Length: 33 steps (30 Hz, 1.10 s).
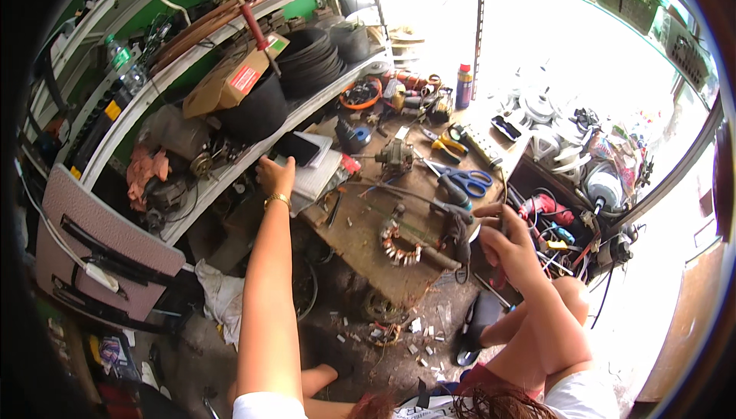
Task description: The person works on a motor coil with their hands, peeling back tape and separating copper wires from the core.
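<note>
Okay, so starting on the left: the left hand [276, 177] is out at the far-left corner of the workbench [360, 246], right by a dark flat slab [299, 147] lying on a stack of pale papers [316, 180]. Looks to me like a reach-or-handle step. Its fingers are partly bent, but I can't tell whether they're gripping, touching or just short. Working there calls for a light touch at the edge so the stack doesn't slide. The slab's rectangular, kinda phone-like, and sits slanted; the papers look a bit uneven. Moving right, a curved part with pale segments [396, 241] lies on the bench, then the right hand [507, 244] is up by the bench's right side, fingers curled in close. Can't make out what's in them, if anything.
</note>
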Motion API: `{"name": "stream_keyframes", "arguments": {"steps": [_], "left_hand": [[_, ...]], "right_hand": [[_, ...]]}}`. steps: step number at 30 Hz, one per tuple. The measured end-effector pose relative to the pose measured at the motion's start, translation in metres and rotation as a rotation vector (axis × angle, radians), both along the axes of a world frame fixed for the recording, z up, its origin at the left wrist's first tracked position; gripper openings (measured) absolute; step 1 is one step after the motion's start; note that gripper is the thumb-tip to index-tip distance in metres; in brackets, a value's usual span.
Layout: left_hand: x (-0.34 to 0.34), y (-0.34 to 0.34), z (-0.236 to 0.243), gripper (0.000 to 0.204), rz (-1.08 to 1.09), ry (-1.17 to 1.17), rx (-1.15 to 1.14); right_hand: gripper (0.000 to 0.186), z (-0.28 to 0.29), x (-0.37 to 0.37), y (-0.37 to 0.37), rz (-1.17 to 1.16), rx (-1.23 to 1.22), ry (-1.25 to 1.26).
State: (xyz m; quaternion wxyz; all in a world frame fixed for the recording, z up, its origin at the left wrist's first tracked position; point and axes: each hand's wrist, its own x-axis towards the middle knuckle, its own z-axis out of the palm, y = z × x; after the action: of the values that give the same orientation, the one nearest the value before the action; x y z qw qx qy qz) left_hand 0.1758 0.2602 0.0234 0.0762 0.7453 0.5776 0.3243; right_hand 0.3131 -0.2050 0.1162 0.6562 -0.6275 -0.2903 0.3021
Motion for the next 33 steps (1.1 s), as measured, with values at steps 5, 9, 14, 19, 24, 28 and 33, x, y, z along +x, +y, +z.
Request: {"name": "stream_keyframes", "arguments": {"steps": [5,9,14,19,24,28,33], "left_hand": [[0.051,0.045,0.018,0.099,0.272,0.027,-0.224],[0.098,0.045,0.014,0.114,0.259,0.03,-0.321],[0.103,0.056,0.009,0.1,0.322,0.092,-0.293],[0.108,0.047,0.012,0.098,0.238,0.187,-0.238],[0.121,0.029,0.007,0.092,0.138,0.262,-0.154],[0.123,0.023,0.007,0.092,0.129,0.316,-0.117],[0.125,0.017,0.004,0.091,0.097,0.314,-0.08]], "right_hand": [[0.026,0.005,0.03,-0.016,-0.282,0.188,0.084],[0.028,-0.001,0.046,-0.025,-0.325,0.164,0.091],[0.027,0.004,0.051,-0.022,-0.296,0.164,0.114],[0.026,0.004,0.047,-0.015,-0.247,0.148,0.098],[0.025,0.002,0.046,-0.016,-0.222,0.137,0.092],[0.026,0.004,0.044,-0.014,-0.197,0.121,0.11],[0.027,0.002,0.045,-0.017,-0.217,0.109,0.099]]}}
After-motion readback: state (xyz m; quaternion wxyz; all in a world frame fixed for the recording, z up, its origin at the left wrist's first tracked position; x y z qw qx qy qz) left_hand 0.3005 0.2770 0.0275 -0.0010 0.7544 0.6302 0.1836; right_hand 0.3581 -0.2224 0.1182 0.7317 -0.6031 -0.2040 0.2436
